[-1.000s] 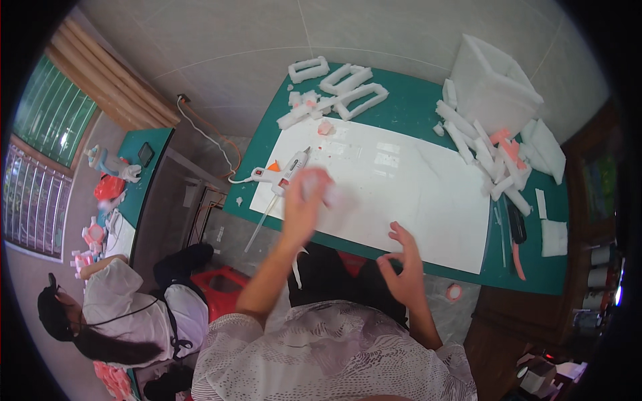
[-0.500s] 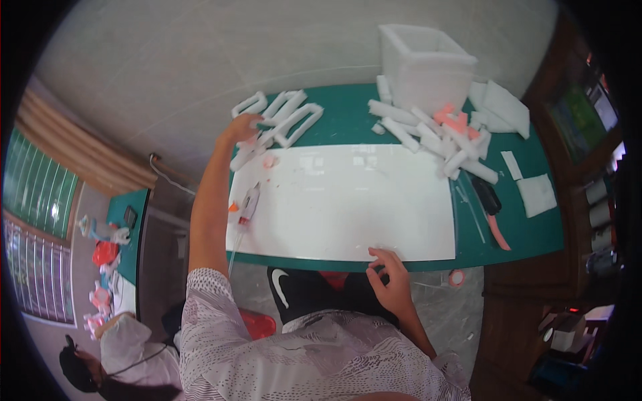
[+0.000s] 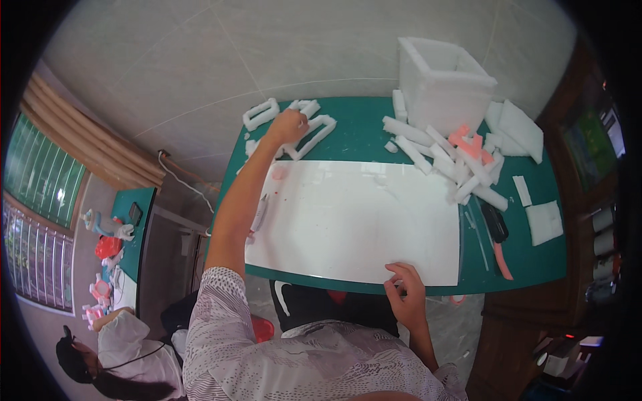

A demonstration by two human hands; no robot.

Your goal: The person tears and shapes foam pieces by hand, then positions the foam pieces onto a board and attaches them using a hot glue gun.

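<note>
Frames (image 3: pixel 316 141) are partly covered by the left hand (image 3: pixel 289 125) at the tabletop's (image 3: pixel 364 130) ten o'clock; its grip cannot be told. At six o'clock, the right hand's (image 3: pixel 406 294) fingers are half curled, narrowly parted.

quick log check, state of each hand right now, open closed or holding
Left hand: at the foam frames; grip cannot be told.
Right hand: loosely open, nothing visible in it.

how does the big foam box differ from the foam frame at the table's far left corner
The foam box is far larger than the foam frame. The foam box stands tall; the foam frame is low. The foam frame lies near the left hand; the foam box is well away from it. Both are white.
</note>
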